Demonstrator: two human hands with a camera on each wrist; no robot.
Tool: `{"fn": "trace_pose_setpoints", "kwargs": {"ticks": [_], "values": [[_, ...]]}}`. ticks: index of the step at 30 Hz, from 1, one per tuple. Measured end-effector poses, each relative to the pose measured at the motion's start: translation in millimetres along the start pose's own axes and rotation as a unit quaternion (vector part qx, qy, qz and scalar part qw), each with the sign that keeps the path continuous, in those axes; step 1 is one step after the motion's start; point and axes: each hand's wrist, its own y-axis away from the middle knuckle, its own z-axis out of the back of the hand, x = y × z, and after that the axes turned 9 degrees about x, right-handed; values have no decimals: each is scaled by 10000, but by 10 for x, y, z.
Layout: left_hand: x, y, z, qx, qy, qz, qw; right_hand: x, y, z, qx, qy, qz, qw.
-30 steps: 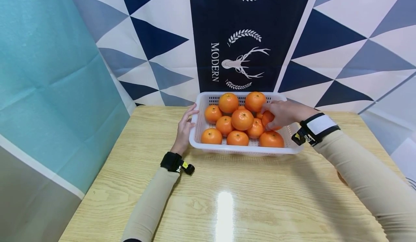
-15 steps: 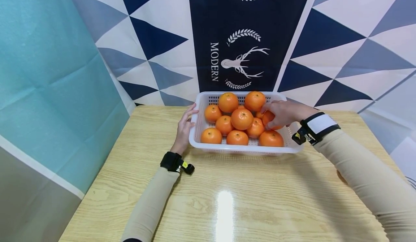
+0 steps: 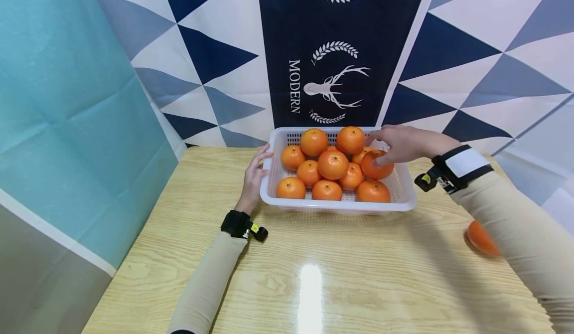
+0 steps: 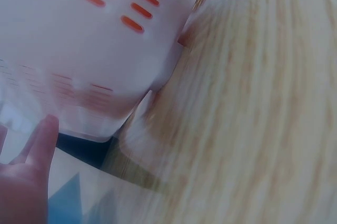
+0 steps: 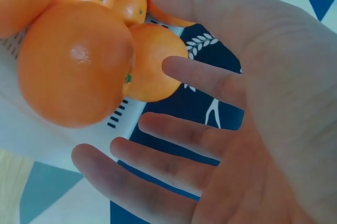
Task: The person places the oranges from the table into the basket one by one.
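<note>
A white plastic basket (image 3: 336, 206) full of several oranges (image 3: 333, 165) stands at the back of the table. My left hand (image 3: 252, 182) touches the basket's left side; in the left wrist view its fingers (image 4: 39, 145) lie straight against the slotted wall. My right hand (image 3: 403, 142) is over the basket's right end, beside an orange (image 3: 375, 170) on the pile. In the right wrist view its fingers (image 5: 174, 134) are spread apart, and nothing lies in the palm. The thumb points toward the oranges; whether it touches one I cannot tell.
Another orange (image 3: 482, 239) lies on the wooden table (image 3: 358, 264) at the right, partly hidden by my right sleeve (image 3: 515, 234). A patterned cloth (image 3: 233, 75) hangs close behind the basket, with a turquoise cloth (image 3: 67, 99) along the left.
My right hand has let go of the orange at the basket's right end and moved slightly up and right. More of the orange on the table shows. The left hand stays put.
</note>
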Motion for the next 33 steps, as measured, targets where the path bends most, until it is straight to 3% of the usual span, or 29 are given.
{"fn": "trace_pose_setpoints", "kwargs": {"ticks": [4, 7, 10, 15, 18, 28, 33], "values": [[226, -43, 60, -71, 96, 180, 9998, -54, 93, -29, -132, 27, 180, 9997], [43, -15, 7, -34, 87, 59, 9999, -116, 200, -65, -258, 20, 191, 9995], [-240, 25, -86, -51, -17, 39, 10000, -196, 311, -114, -352, 30, 98, 9993], [-467, 51, -175, -203, -280, 409, 9986, -378, 506, -218, -510, 82, -73, 9986], [-476, 49, -182, -224, -283, 473, 9982, -513, 658, -286, -629, 60, -213, 9978], [-381, 22, -137, -102, -178, 101, 9997, -938, 1266, -545, -833, 249, -640, 9942], [-393, 18, -141, -74, -122, 139, 9998, -1146, 1530, -655, -692, 430, -1178, 9897]]}}
